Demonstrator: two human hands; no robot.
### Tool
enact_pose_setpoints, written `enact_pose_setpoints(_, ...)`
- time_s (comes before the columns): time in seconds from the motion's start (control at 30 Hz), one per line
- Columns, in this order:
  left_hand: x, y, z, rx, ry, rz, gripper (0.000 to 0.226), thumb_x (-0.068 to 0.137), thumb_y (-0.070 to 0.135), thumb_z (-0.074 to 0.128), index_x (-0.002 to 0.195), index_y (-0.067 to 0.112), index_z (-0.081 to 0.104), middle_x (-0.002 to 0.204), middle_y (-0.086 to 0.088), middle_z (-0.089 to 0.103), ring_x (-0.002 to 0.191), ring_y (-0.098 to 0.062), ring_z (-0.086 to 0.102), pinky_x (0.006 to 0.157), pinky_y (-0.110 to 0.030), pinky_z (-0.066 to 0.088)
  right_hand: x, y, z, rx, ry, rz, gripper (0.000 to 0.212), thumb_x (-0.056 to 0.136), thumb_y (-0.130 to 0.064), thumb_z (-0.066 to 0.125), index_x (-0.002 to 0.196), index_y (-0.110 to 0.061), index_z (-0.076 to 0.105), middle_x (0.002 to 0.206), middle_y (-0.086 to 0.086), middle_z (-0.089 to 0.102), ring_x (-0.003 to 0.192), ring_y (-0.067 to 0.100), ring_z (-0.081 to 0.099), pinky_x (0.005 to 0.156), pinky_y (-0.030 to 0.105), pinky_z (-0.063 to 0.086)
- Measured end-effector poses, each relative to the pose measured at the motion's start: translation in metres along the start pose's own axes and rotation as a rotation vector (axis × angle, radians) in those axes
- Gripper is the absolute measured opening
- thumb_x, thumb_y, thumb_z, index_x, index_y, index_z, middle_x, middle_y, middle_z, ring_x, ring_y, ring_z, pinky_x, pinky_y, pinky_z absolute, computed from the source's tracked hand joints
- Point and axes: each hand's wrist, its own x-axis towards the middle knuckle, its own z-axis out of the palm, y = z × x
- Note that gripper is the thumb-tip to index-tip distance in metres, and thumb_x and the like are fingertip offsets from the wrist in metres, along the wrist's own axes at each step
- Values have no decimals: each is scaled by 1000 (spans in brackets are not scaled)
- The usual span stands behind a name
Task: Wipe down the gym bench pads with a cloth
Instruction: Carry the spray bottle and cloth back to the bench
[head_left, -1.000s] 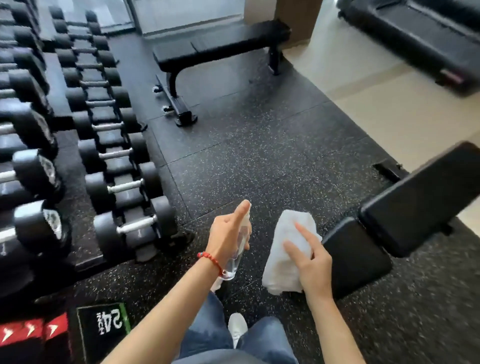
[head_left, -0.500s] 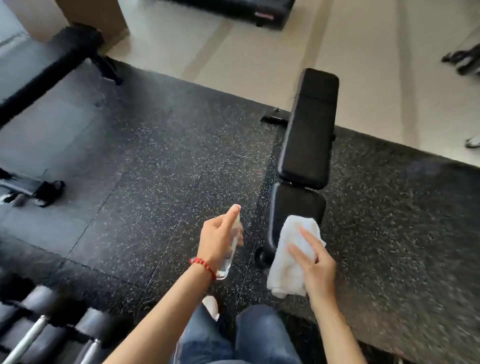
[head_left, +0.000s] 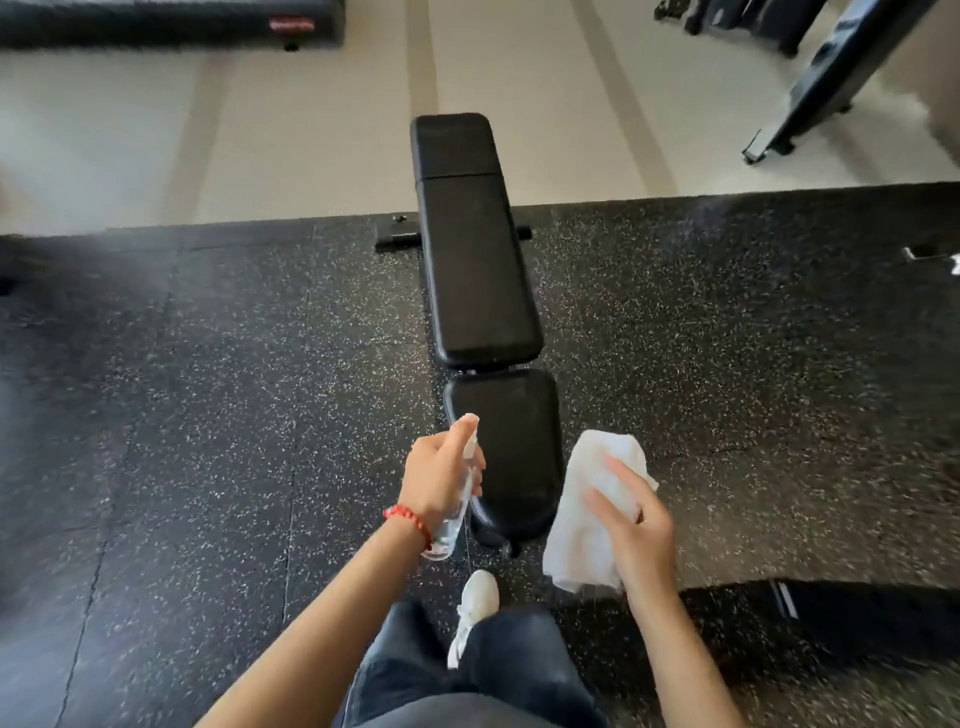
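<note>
You have turned since a second ago: the dumbbell rack has dropped out of view and the bench (head_left: 478, 270) now runs straight away from you, its seat pad (head_left: 511, 441) nearest and the long back pad (head_left: 472, 260) beyond it, tilted up as far as I can judge. That lines you up to start, so I'd say nothing has been wiped yet and spraying comes first. Your left hand (head_left: 441, 480) is wrapped around a small clear bottle (head_left: 457, 512), forefinger up on the spray head, nozzle aimed over the seat pad's left edge. The bottle looks see-through and holds clear liquid at most; how full it is I cannot tell. Your right hand (head_left: 636, 530) pinches the white cloth (head_left: 587, 514), fingers partly spread across its front, and the cloth hangs just right of the seat pad, not touching it. Both pads look dry and bare.
</note>
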Motion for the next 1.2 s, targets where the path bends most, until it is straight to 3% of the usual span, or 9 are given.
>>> enact_pose_setpoints(0.13, 34, 7, 13, 39, -63, -8, 53, 91, 41, 47, 62, -2, 55, 49, -12, 51, 45, -20, 47, 49, -25, 39, 28, -5, -1, 11, 59, 39, 37, 75, -13, 74, 97, -40, 63, 100, -33, 56, 94, -19, 48, 80, 14, 38)
enact_pose_setpoints(0.3, 78, 10, 21, 221, -129, -45, 66, 83, 59, 47, 52, 2, 51, 37, -1, 51, 32, -13, 44, 34, -16, 33, 46, -8, 9, -29, 179, 59, 36, 74, -16, 75, 96, -41, 63, 95, -36, 53, 88, -10, 50, 68, -4, 35)
enact_pose_setpoints(0.47, 120, 25, 23, 402, -317, -62, 73, 80, 66, 43, 52, -1, 53, 37, -3, 51, 32, -13, 44, 38, -20, 36, 48, -11, 31, 68, 307, 138, 36, 73, -16, 76, 93, -44, 63, 99, -31, 57, 91, -21, 50, 69, -3, 36)
enact_pose_setpoints(0.6, 159, 37, 19, 527, -492, -105, 72, 82, 65, 42, 48, 3, 52, 40, -9, 51, 35, -18, 43, 39, -24, 37, 43, -10, 61, 135, 490, 190, 35, 74, -16, 75, 96, -41, 65, 105, -27, 59, 101, -11, 52, 80, 9, 38)
enact_pose_setpoints(0.8, 200, 37, 6, 673, -577, -126, 64, 85, 57, 48, 43, 9, 52, 44, -7, 55, 40, -20, 52, 40, -21, 39, 28, -7, 121, 277, 714, 248, 36, 76, -11, 73, 102, -35, 66, 105, -30, 60, 97, -20, 50, 73, -4, 36)
enact_pose_setpoints(0.93, 203, 29, 1, 740, -615, -97, 64, 83, 57, 48, 39, 11, 55, 39, -3, 57, 34, -13, 51, 32, -16, 38, 19, -5, 143, 309, 775, 259, 36, 76, -12, 73, 104, -33, 66, 103, -31, 60, 100, -19, 51, 76, -3, 37)
enact_pose_setpoints(1.1, 198, 14, -3, 790, -635, -75, 62, 81, 59, 47, 38, 15, 55, 40, -3, 58, 37, -12, 53, 51, -25, 42, 3, -2, 147, 303, 794, 256, 36, 77, -14, 73, 98, -43, 65, 102, -39, 59, 102, -18, 50, 78, -3, 36)
enact_pose_setpoints(1.2, 190, 9, -5, 767, -645, -66, 61, 81, 56, 45, 38, 13, 53, 37, -3, 53, 32, -11, 46, 45, -24, 37, -10, -2, 146, 314, 809, 263, 36, 77, -14, 73, 100, -41, 65, 106, -35, 60, 106, -16, 50, 81, -3, 36)
